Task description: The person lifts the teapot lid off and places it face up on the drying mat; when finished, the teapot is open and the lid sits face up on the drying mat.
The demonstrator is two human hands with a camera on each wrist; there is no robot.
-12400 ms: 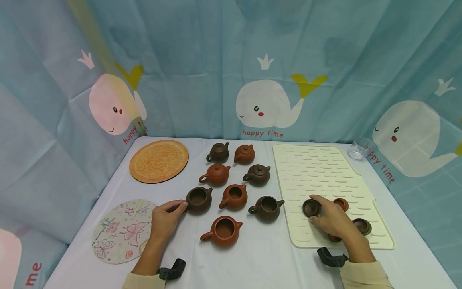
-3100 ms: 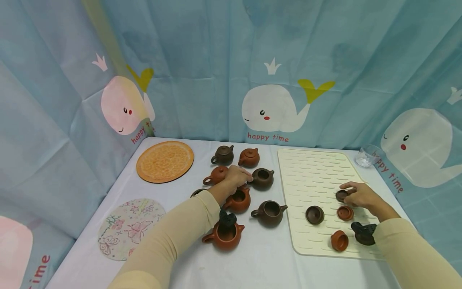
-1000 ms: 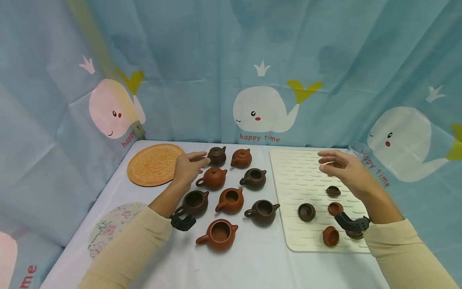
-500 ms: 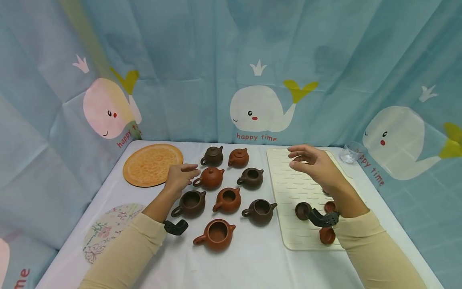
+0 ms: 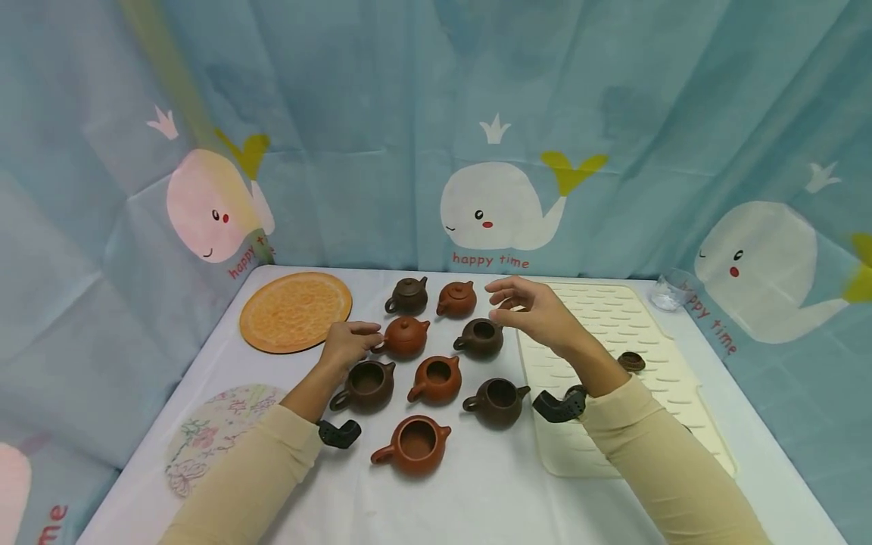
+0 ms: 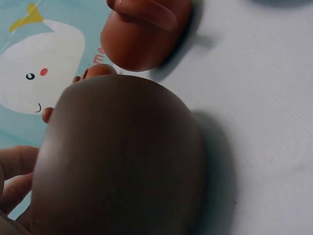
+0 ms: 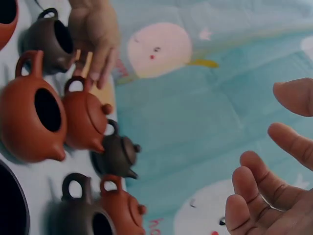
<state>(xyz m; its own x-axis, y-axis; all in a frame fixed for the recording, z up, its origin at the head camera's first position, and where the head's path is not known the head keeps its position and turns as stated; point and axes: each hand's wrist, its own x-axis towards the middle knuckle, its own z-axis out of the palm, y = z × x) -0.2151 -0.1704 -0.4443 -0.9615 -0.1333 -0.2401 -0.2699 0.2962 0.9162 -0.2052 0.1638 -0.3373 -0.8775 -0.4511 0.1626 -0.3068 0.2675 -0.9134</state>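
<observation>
My left hand (image 5: 346,344) is at the handle of a reddish-brown lidded teapot (image 5: 405,337), its fingers fairly straight; whether they touch the handle is unclear. In the right wrist view, that hand (image 7: 95,39) hangs beside the teapot (image 7: 83,122). My right hand (image 5: 534,306) hovers, fingers apart and holding nothing, just above and right of a dark brown lidless teapot (image 5: 482,338). Farther back stand a dark lidded teapot (image 5: 407,296) and a reddish lidded one (image 5: 456,300). A lidless dark teapot (image 6: 117,161) fills much of the left wrist view.
Nearer stand lidless teapots: dark (image 5: 369,384), reddish (image 5: 436,379), dark (image 5: 499,401) and reddish (image 5: 415,445). A dark lid (image 5: 630,362) lies on the cream mat (image 5: 599,303); my right arm hides other lids. An orange round mat (image 5: 296,310), floral mat (image 5: 211,424) and clear cup (image 5: 671,291) sit around.
Over the last second my right hand has moved left from above the cream mat. My left hand has lowered toward the reddish teapot's handle. Earlier, the dark teapot's lid went onto the mat.
</observation>
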